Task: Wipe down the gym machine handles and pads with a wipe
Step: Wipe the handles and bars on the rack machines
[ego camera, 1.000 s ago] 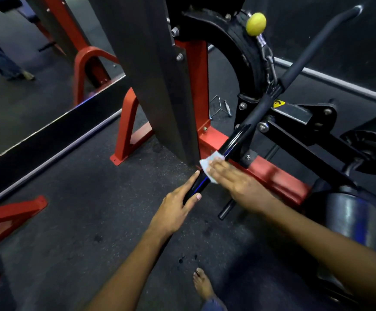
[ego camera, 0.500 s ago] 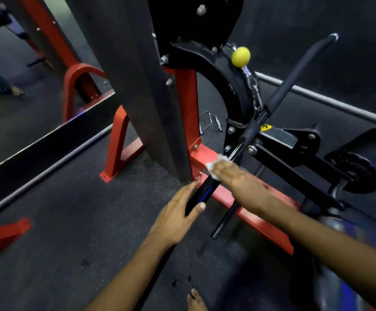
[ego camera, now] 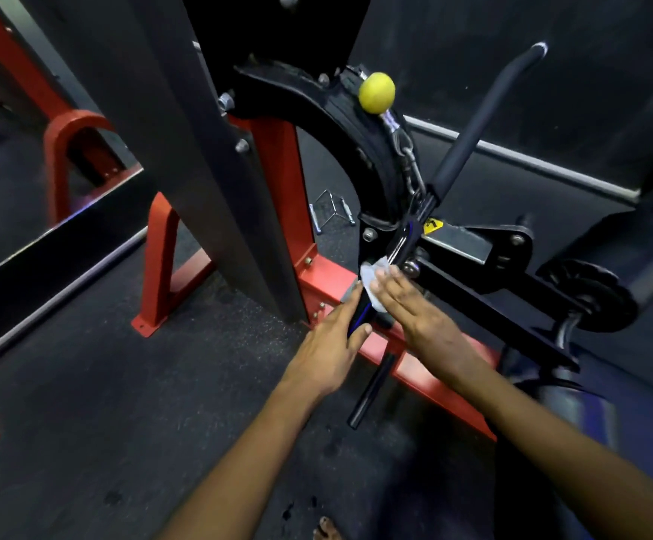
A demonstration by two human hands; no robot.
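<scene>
A long black handle bar [ego camera: 469,134] hangs from a chain and runs diagonally from upper right down to the middle. My left hand [ego camera: 330,350] grips the bar's lower end, fingers wrapped around it. Just above, my right hand [ego camera: 414,305] lies flat with fingers straight, pressing a white wipe [ego camera: 371,276] against the bar's shiny part. Only the upper edge of the wipe shows past my fingers.
A red steel frame [ego camera: 278,181] and a dark upright panel [ego camera: 184,122] stand left of the bar. A yellow ball [ego camera: 376,92] sits on the cable over a black pulley guard. A dark pad [ego camera: 566,399] is at lower right, a loose metal handle [ego camera: 332,212] on the floor, my bare foot [ego camera: 326,530] below.
My right hand has slid the wipe up the bar. My left hand has closed more around the lower end. The view has shifted closer to the machine.
</scene>
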